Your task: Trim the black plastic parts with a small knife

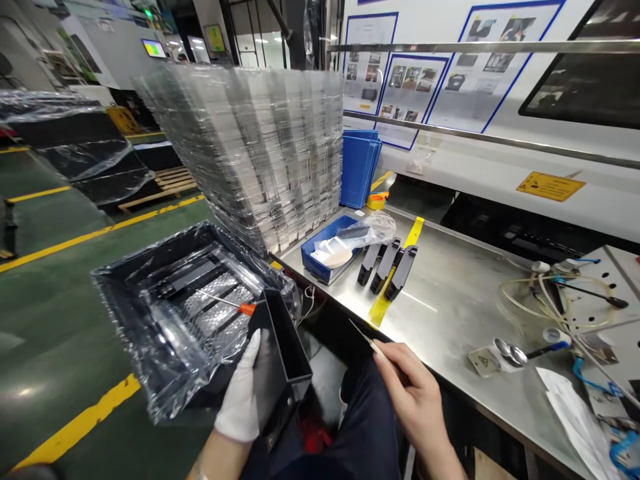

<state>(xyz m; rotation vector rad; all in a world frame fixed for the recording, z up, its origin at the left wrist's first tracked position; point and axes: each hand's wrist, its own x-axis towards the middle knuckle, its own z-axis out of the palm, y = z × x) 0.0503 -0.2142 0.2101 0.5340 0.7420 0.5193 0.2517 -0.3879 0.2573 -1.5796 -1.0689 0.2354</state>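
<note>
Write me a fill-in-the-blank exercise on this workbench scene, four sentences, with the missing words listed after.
1. The left hand wears a ____ glove and holds a black box.
2. The right hand pinches a thin ____.
3. ____ black parts lie side by side on the metal table.
4. The small tray behind those parts is ____ in colour.

Missing words: white; stick; Three; blue

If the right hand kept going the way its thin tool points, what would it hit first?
Probably the yellow tape strip at the steel table's edge; the right hand aims its tool up-left, though depth is unclear.
</note>
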